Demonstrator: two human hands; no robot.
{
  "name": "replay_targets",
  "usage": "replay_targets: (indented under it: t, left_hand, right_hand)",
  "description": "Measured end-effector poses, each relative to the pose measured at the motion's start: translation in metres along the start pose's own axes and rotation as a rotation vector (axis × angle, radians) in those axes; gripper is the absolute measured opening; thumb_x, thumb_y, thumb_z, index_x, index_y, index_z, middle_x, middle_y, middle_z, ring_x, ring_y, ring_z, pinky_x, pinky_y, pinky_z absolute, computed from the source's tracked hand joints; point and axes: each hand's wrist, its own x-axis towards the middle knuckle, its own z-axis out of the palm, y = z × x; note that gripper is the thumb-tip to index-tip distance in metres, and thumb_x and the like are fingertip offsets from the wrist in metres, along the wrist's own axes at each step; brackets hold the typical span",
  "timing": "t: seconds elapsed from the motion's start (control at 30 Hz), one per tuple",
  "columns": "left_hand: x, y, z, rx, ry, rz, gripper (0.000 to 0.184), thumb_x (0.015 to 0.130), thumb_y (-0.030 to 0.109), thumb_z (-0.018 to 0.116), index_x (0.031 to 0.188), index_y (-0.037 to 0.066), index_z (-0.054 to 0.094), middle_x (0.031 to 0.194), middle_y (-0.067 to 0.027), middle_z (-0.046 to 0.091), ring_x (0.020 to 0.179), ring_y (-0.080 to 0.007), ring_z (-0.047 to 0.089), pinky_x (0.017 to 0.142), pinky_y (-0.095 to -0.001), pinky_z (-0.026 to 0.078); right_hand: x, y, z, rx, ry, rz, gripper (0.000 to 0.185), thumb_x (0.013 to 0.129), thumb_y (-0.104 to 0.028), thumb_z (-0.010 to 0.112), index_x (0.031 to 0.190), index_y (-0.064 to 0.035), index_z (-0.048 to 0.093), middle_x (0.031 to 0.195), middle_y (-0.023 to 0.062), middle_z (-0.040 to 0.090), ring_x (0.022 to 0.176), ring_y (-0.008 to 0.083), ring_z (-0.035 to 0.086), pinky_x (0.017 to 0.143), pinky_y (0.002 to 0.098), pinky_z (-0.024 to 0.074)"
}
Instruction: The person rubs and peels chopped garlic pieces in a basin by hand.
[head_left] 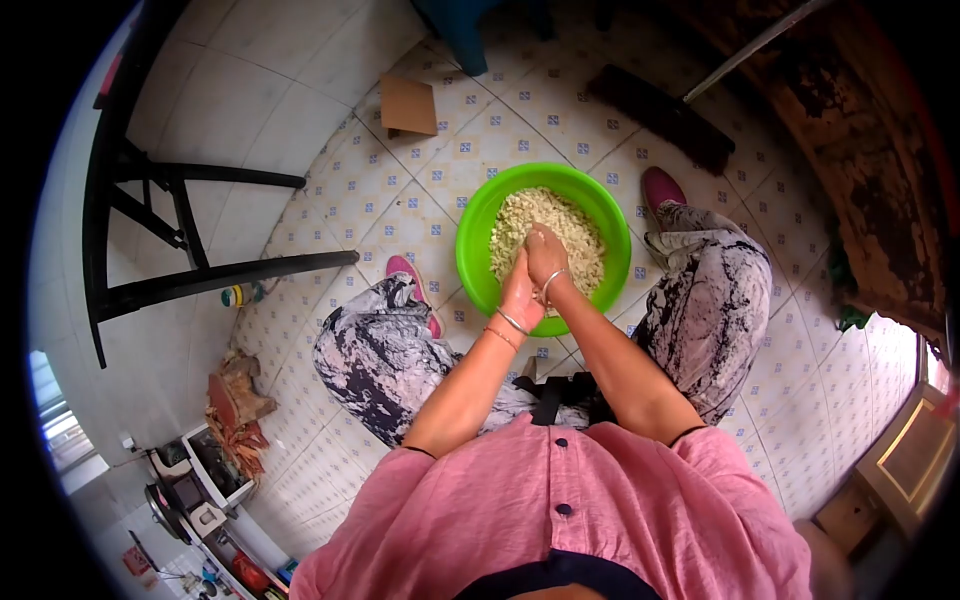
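A bright green plastic basin (470,240) stands on the floor between my feet. Pale, crumbly off-white pieces (580,238) fill much of it; their exact kind is too small to tell. Over the near part of this heap my two hands are pressed together. My left hand (519,284) lies against the palm side of my right hand (545,254), its fingers mostly hidden. Curled fingers show on the right hand, closed against the left. Whatever is between the palms is out of sight. Each wrist wears a silver bangle.
A wide brown broom (665,118) lies beyond the basin at the right, near a worn wooden piece of furniture (850,170). A cardboard piece (408,106) rests at the upper left. Black metal legs (240,268) reach in from the left. A blue stool leg (465,45) stands behind.
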Motion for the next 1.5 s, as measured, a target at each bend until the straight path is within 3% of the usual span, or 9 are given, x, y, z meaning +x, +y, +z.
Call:
replay_targets:
  t: [0.37, 0.5, 0.93, 1.07, 1.2, 1.3, 1.4, 1.43, 1.5]
  left_hand:
    - [0.027, 0.013, -0.027, -0.043, -0.032, -0.083, 0.049, 0.090, 0.047, 0.036, 0.122, 0.010, 0.042, 0.117, -0.0068, 0.050, 0.103, -0.0203, 0.051, 0.086, -0.0346, 0.044]
    - [0.008, 0.001, -0.009, -0.037, -0.020, -0.047, 0.049, 0.090, 0.047, 0.035, 0.123, 0.011, 0.041, 0.117, -0.0065, 0.050, 0.104, -0.0204, 0.050, 0.088, -0.0349, 0.043]
    - [0.029, 0.021, -0.022, 0.042, 0.048, -0.125, 0.050, 0.086, 0.050, 0.044, 0.120, 0.012, 0.047, 0.114, -0.0043, 0.052, 0.099, -0.0167, 0.050, 0.084, -0.0323, 0.043]
    - [-0.012, 0.007, 0.026, 0.096, 0.052, -0.046, 0.052, 0.087, 0.049, 0.043, 0.123, 0.012, 0.043, 0.118, -0.0038, 0.050, 0.102, -0.0170, 0.049, 0.086, -0.0318, 0.042]
    - [-0.004, 0.007, 0.008, -0.002, -0.086, 0.003, 0.052, 0.089, 0.047, 0.040, 0.129, 0.014, 0.036, 0.125, -0.0017, 0.044, 0.111, -0.0169, 0.044, 0.093, -0.0314, 0.037]
    - [-0.005, 0.021, 0.013, 0.062, 0.031, -0.005, 0.065, 0.083, 0.057, 0.043, 0.129, 0.011, 0.035, 0.126, -0.0042, 0.042, 0.110, -0.0187, 0.043, 0.093, -0.0327, 0.036]
    - [0.012, 0.021, 0.000, 0.063, -0.004, 0.051, 0.057, 0.083, 0.056, 0.045, 0.118, 0.011, 0.044, 0.102, -0.0046, 0.051, 0.094, -0.0167, 0.048, 0.080, -0.0306, 0.040]
    - [0.015, 0.019, -0.005, 0.010, -0.022, -0.014, 0.048, 0.089, 0.047, 0.038, 0.125, 0.016, 0.040, 0.116, -0.0023, 0.049, 0.102, -0.0174, 0.047, 0.090, -0.0332, 0.039]
    - [0.012, 0.005, -0.003, -0.009, 0.007, -0.059, 0.048, 0.089, 0.048, 0.039, 0.123, 0.015, 0.042, 0.114, -0.0026, 0.050, 0.101, -0.0175, 0.048, 0.088, -0.0332, 0.040]
  right_hand:
    - [-0.026, 0.014, 0.019, -0.236, 0.018, -0.300, 0.044, 0.086, -0.030, 0.036, 0.115, 0.0011, 0.050, 0.116, 0.0214, 0.050, 0.109, 0.0349, 0.046, 0.095, 0.0359, 0.0341]
    - [-0.003, -0.006, -0.006, -0.121, -0.162, 0.064, 0.045, 0.086, -0.029, 0.036, 0.115, 0.0017, 0.050, 0.114, 0.0228, 0.052, 0.107, 0.0352, 0.048, 0.093, 0.0341, 0.0357]
    - [-0.023, 0.012, 0.015, -0.103, -0.011, -0.135, 0.046, 0.087, -0.031, 0.033, 0.112, 0.0040, 0.050, 0.116, 0.0244, 0.049, 0.111, 0.0361, 0.044, 0.096, 0.0365, 0.0322]
    - [0.017, 0.025, 0.000, -0.173, -0.169, 0.093, 0.044, 0.088, -0.032, 0.033, 0.107, 0.0018, 0.052, 0.106, 0.0258, 0.054, 0.098, 0.0382, 0.050, 0.085, 0.0394, 0.0383]
    - [0.023, 0.035, 0.011, 0.057, -0.135, 0.163, 0.048, 0.089, -0.031, 0.031, 0.116, 0.0042, 0.047, 0.119, 0.0232, 0.048, 0.113, 0.0340, 0.043, 0.096, 0.0346, 0.0321]
    - [-0.012, 0.022, 0.018, -0.077, -0.242, -0.079, 0.053, 0.090, -0.034, 0.031, 0.124, 0.0056, 0.039, 0.129, 0.0246, 0.038, 0.122, 0.0342, 0.034, 0.103, 0.0336, 0.0231]
    - [-0.020, 0.017, 0.017, -0.046, -0.149, -0.099, 0.054, 0.090, -0.035, 0.030, 0.124, 0.0067, 0.038, 0.128, 0.0266, 0.037, 0.122, 0.0352, 0.033, 0.103, 0.0336, 0.0224]
    - [-0.016, 0.017, 0.016, -0.046, -0.114, -0.114, 0.052, 0.090, -0.035, 0.031, 0.120, 0.0061, 0.042, 0.124, 0.0263, 0.041, 0.118, 0.0346, 0.037, 0.101, 0.0341, 0.0253]
    - [-0.003, 0.015, 0.005, -0.049, -0.104, -0.103, 0.048, 0.089, -0.035, 0.031, 0.111, 0.0044, 0.048, 0.113, 0.0250, 0.049, 0.108, 0.0332, 0.046, 0.095, 0.0354, 0.0311]
